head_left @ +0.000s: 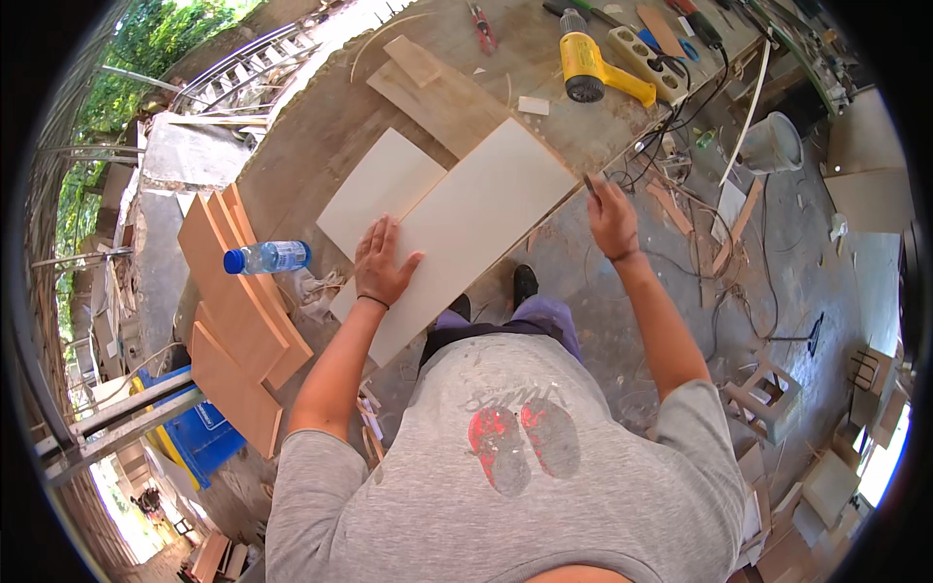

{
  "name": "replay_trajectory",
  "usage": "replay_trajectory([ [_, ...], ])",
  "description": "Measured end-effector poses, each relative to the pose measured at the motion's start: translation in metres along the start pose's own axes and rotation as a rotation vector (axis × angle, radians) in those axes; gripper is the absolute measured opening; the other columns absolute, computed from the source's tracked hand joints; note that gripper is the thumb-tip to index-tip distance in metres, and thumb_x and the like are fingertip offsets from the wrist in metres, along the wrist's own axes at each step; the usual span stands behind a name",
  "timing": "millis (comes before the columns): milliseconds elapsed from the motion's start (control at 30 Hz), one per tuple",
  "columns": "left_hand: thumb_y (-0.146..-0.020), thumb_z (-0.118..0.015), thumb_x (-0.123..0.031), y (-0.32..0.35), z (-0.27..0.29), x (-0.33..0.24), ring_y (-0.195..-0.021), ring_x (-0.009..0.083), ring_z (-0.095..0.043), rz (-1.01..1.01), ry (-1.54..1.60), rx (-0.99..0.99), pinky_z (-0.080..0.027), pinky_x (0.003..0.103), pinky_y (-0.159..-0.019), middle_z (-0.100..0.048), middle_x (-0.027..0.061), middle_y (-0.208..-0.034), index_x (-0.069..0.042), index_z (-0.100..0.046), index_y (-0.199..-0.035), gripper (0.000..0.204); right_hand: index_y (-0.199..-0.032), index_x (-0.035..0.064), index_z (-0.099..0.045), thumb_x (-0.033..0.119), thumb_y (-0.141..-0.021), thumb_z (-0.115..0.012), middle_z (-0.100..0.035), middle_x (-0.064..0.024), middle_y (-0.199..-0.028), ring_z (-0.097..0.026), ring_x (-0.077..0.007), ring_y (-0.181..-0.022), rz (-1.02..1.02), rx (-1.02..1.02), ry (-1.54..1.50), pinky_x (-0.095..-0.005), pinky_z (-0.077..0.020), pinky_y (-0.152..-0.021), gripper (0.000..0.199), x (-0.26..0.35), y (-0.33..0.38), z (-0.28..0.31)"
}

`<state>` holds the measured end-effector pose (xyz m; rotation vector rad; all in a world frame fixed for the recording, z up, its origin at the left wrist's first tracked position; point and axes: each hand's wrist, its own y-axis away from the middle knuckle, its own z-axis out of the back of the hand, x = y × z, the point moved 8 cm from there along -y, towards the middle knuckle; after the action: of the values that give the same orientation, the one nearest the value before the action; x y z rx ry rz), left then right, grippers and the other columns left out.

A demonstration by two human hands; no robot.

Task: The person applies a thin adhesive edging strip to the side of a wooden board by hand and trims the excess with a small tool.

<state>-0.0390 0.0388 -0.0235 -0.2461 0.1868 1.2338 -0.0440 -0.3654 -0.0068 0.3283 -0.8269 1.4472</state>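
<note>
Laying the left hand (384, 272) palm down on the large white board (486, 219), at 10 o'clock from the middle of the view. Touching the board from above with spread fingers and thumb set apart, without closing around anything. Raising the right hand (614, 225) at 2 o'clock, with fingers curled nearly closed around a thin dark object (588, 183), close by the board's far right corner. Cannot tell what kind of object, nor whether touching the board with its tip.

Having the large white board at the centre, slanting from 1 o'clock down to 7 o'clock, on the workbench (306, 155) and partly over its near edge. Seeing a smaller white board (374, 185) at 11 o'clock, just beside the left fingertips, and behind both a brown panel (457, 102).

Can see also, at 9 o'clock, a clear bottle with blue cap (270, 257) near brown boards (228, 287); cannot tell if standing or lying. Finding at 1 o'clock a yellow gun-shaped tool (583, 63) beside a power strip (641, 58), at 12 o'clock red pliers (481, 29), and at 2 o'clock a whitish bucket (768, 146).
</note>
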Motion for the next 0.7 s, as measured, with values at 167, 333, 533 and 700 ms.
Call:
replay_trajectory([
  [167, -0.091, -0.052, -0.053, 0.001, -0.005, 0.0, -0.14, 0.0324, -0.032, -0.09, -0.087, 0.088, -0.025, 0.053, -0.111, -0.035, 0.0105, -0.152, -0.018, -0.046, -0.142, 0.062, -0.112, 0.0118, -0.065, 0.004, -0.084, -0.055, -0.062, -0.0132, -0.093, -0.063, -0.0342, -0.088, 0.057, 0.013, 0.374, -0.0441, -0.0512, -0.071, 0.031, 0.029, -0.014, -0.029],
  [333, -0.09, -0.05, -0.058, 0.004, -0.006, 0.009, -0.14, 0.032, -0.032, -0.237, -0.034, 0.131, -0.026, 0.054, -0.11, -0.034, 0.0119, -0.152, -0.018, -0.045, -0.143, 0.067, -0.113, 0.0131, -0.065, 0.004, -0.083, -0.054, -0.059, -0.0114, -0.087, -0.061, -0.033, -0.085, 0.101, 0.018, 0.506, -0.0432, -0.0512, -0.07, 0.034, 0.064, 0.02, -0.059],
  [533, -0.089, -0.047, -0.064, 0.002, 0.004, 0.015, -0.14, 0.0296, -0.034, -0.267, 0.014, 0.098, -0.026, 0.05, -0.112, -0.036, 0.0119, -0.151, -0.018, -0.042, -0.144, 0.072, -0.112, 0.0128, -0.065, 0.002, -0.082, -0.055, -0.058, -0.0108, -0.082, -0.061, -0.0319, -0.081, 0.105, 0.085, 0.417, -0.0422, -0.0509, -0.067, 0.033, 0.146, 0.082, -0.104],
  [700, -0.088, -0.047, -0.066, 0.004, 0.001, 0.017, -0.141, 0.0266, -0.031, -0.223, 0.049, 0.083, -0.024, 0.048, -0.115, -0.035, 0.0105, -0.152, -0.02, -0.042, -0.145, 0.073, -0.107, 0.0117, -0.064, 0.007, -0.083, -0.058, -0.064, -0.0124, -0.092, -0.063, -0.0313, -0.087, 0.08, 0.157, 0.284, -0.0415, -0.0533, -0.068, 0.026, 0.221, 0.155, -0.154],
])
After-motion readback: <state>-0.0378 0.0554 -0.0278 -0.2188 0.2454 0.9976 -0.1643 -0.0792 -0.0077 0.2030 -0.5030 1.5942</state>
